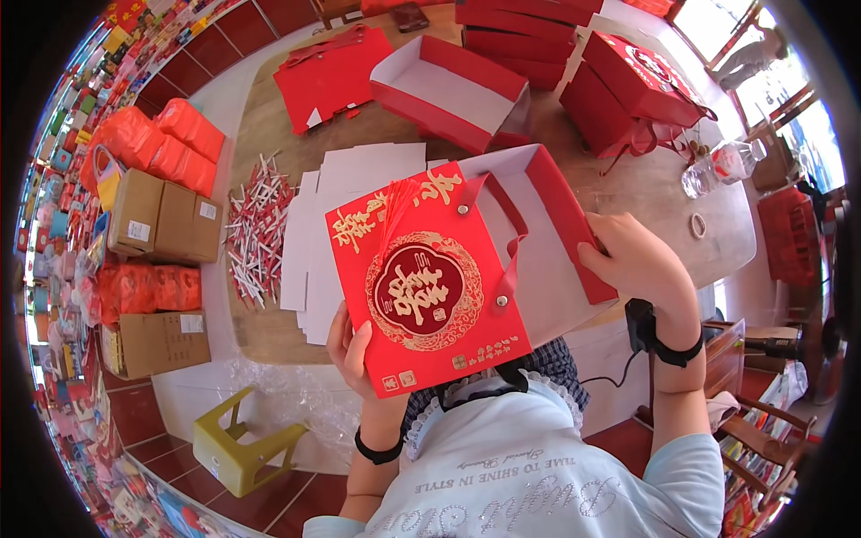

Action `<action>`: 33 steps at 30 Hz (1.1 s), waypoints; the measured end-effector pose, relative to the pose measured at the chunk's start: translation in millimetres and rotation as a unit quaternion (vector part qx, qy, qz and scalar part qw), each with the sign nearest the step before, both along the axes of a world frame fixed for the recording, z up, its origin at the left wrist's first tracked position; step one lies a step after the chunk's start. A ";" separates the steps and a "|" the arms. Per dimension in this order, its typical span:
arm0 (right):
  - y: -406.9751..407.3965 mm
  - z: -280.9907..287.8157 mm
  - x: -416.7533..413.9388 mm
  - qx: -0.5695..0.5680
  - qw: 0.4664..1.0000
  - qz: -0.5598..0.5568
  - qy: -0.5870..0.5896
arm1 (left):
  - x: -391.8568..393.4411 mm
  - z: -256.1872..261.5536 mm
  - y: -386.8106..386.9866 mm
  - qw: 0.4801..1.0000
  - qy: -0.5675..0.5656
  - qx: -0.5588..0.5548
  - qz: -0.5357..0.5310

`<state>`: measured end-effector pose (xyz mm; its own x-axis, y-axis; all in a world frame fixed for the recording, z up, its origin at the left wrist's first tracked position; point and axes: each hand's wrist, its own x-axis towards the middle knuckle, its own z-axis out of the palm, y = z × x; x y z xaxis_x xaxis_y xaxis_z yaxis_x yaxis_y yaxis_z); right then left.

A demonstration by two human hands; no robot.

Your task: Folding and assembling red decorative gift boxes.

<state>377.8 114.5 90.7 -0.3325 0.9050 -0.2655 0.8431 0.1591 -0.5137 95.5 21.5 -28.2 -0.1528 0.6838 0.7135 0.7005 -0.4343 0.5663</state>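
Between my hands is a red cardboard gift box with gold print. Its decorated lid panel [484,336] faces up, with a red tassel [398,215] hanging across one corner and a red ribbon handle [514,208] riveted along its inner edge. My left hand [353,350] grips the panel's lower left edge, thumb on top. My right hand [632,252] pinches the far side wall [572,215] of the tray part. The tray's inside is white and looks bare. Under the box, a stack of white card sheets [356,165] lies on the wooden table.
Beyond stand an open red tray [457,91], flat red panels [336,77], stacked red boxes [518,47] and finished-looking gift boxes [632,87]. Left is a pile of small red-and-white strips [259,232]. A water bottle [723,168] lies right. Cartons [165,215] and a plastic stool [245,447] flank the table.
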 end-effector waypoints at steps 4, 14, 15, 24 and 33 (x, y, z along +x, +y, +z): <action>-0.1 -15.0 -13.6 0.085 0.996 -0.015 -0.010 | -1.2 4.5 -0.6 0.999 0.034 0.005 -0.011; 10.2 -71.8 -47.2 0.254 0.964 -0.074 0.039 | 17.7 -0.4 -8.3 0.997 0.030 0.008 -0.076; 12.0 -70.7 -47.2 0.242 0.964 -0.102 0.052 | 17.4 -1.8 -8.2 0.996 0.040 0.019 -0.074; 17.0 -69.9 -28.0 0.123 0.933 -0.233 0.245 | 16.4 -1.8 -7.6 0.997 0.042 0.025 -0.067; 9.2 -58.4 -30.8 0.179 0.947 -0.187 0.189 | 15.0 -10.3 -5.9 0.995 0.007 -0.013 -0.101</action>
<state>346.9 123.6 32.3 0.0182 0.9879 0.1541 0.6413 0.1067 -0.7599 110.5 15.6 -38.5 -0.0017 0.7180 0.6961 0.6082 -0.5518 0.5706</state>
